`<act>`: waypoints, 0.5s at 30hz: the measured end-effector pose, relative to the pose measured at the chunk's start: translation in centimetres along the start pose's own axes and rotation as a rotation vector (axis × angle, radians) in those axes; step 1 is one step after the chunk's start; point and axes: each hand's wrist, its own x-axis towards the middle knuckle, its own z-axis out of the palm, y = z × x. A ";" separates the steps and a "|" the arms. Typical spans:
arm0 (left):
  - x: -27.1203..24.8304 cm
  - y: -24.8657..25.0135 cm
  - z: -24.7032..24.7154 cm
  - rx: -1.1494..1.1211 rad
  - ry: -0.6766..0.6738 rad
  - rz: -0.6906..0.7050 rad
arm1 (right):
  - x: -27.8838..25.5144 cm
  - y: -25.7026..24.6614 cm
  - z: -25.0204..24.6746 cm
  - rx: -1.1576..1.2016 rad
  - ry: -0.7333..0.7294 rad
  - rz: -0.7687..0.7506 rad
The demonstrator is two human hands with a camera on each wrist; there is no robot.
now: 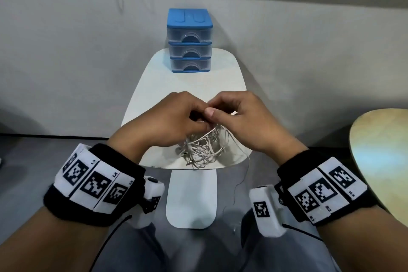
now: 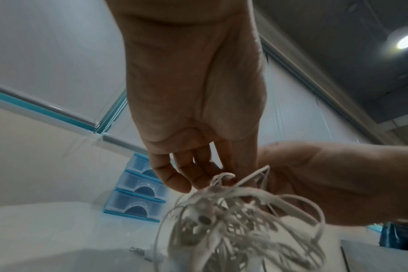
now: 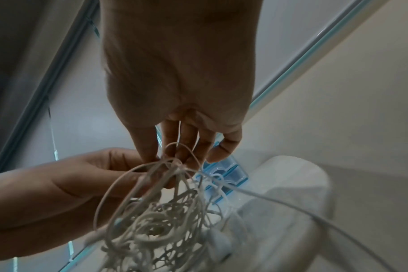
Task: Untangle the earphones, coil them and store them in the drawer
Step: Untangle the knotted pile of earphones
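A tangled bunch of white earphones [image 1: 202,148] hangs from both my hands above the near end of the small white table [image 1: 154,77]. My left hand [image 1: 176,117] and right hand [image 1: 234,115] meet at the top of the tangle, each pinching strands. The metal jack plug [image 1: 190,163] dangles at the bottom of the bunch. One thin cord [image 1: 244,174] trails over the table's near edge. Seen from the left wrist, the tangle [image 2: 240,226] hangs below my left fingers [image 2: 175,178]. In the right wrist view the strands [image 3: 165,211] gather at my right fingers [image 3: 186,143].
A blue three-drawer plastic unit [image 1: 189,40] stands at the table's far end against the wall, with all its drawers closed. A round wooden tabletop [image 1: 379,157] sits at the right. The table's white base [image 1: 191,201] lies below, between my knees.
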 end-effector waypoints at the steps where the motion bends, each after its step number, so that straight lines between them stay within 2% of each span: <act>1: 0.1 0.0 -0.2 -0.023 0.017 -0.005 | -0.1 0.4 -0.2 -0.033 -0.005 0.022; 9: -0.5 -0.4 -1.0 -0.150 0.073 -0.039 | -0.5 1.1 -1.5 -0.192 -0.168 0.056; 12: -0.9 -0.5 -1.4 -0.264 0.119 -0.064 | -0.3 1.2 -1.5 -0.300 -0.124 0.121; 15: -1.0 -0.3 -1.3 -0.279 0.118 -0.073 | 0.1 0.4 -1.6 -0.398 0.026 0.167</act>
